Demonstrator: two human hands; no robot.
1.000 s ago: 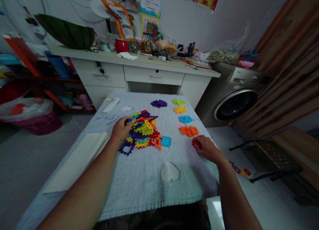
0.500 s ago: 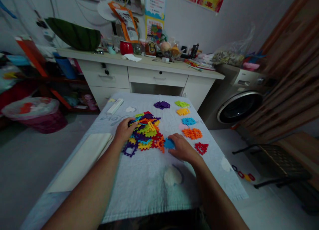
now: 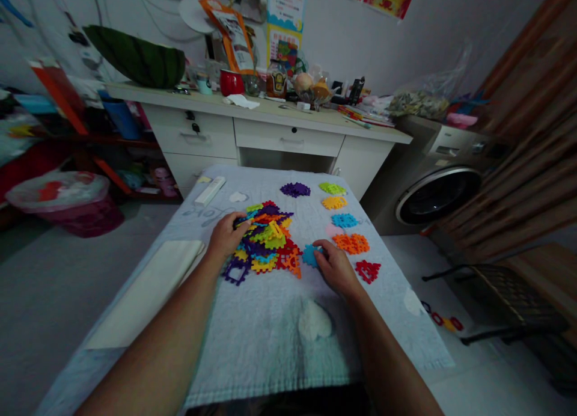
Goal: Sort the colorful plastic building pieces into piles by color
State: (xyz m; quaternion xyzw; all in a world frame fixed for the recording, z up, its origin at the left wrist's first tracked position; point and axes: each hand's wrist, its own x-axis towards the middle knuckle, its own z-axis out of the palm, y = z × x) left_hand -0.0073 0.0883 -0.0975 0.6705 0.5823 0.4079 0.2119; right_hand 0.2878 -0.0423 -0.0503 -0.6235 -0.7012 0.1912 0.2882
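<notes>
Head view — my right hand (image 3: 335, 263) pinches a blue piece (image 3: 309, 256).
It is just right of the mixed pile (image 3: 270, 235); my left hand (image 3: 226, 234) is at the pile's left side, its grip I cannot tell. Picking seems the present step — next move calls for steady pinch.

Bare hands (image 3: 337, 268), clothing (image 3: 288, 404) possibly dark

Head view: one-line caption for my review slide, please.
Left hand at a mixed pile of toothed pieces, right hand touching a blue piece, single-colour piles to its right and beyond.
</notes>
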